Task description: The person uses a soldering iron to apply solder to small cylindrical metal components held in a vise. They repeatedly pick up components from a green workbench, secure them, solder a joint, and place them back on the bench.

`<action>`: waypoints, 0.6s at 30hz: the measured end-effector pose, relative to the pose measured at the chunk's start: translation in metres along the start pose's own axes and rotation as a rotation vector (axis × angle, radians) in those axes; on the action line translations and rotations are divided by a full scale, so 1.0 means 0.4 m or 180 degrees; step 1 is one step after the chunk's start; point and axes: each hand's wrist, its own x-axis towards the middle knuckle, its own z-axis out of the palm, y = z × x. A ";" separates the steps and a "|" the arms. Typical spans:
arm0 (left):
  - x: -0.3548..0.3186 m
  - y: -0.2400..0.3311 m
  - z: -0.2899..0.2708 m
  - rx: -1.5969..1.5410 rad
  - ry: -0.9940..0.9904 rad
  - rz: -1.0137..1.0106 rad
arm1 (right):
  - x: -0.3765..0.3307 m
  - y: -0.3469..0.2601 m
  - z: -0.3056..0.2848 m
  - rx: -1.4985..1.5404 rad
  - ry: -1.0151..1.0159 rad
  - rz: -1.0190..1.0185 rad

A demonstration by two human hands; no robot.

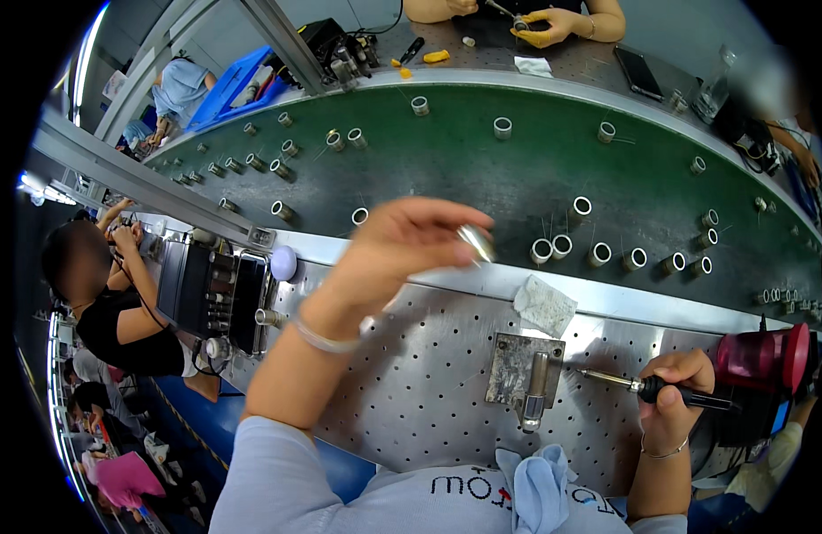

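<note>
My left hand (411, 238) reaches over the near edge of the green belt, its fingers closed around a shiny metal cylinder (476, 242). A soldering iron (609, 379) with a black handle is gripped in my right hand (671, 409), its tip pointing left. Just left of that tip, a metal block fixture (509, 367) stands on the perforated metal worktable (429, 378), with a round metal bar (535, 392) lying along it. A crumpled whitish cloth or pad (545, 305) lies beyond the fixture, by the belt.
Several ring-topped metal cylinders (599, 254), some with thin wires, stand on the green belt (446, 169). A dark red device (762, 358) sits at the right; a lilac round object (283, 262) and a black case (197, 289) at the left. A co-worker's gloved hand (549, 28) works across the belt.
</note>
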 end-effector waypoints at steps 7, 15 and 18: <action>0.047 0.034 -0.370 0.3935 0.2240 0.1089 | -0.004 0.022 -0.011 0.0243 -0.0060 0.0059; 0.054 0.041 -0.361 0.4622 0.2340 0.1222 | -0.011 0.031 -0.025 0.0109 0.0003 0.0117; 0.077 0.062 -0.169 0.3983 0.1520 0.1523 | -0.011 0.024 -0.031 0.0072 0.0037 0.0261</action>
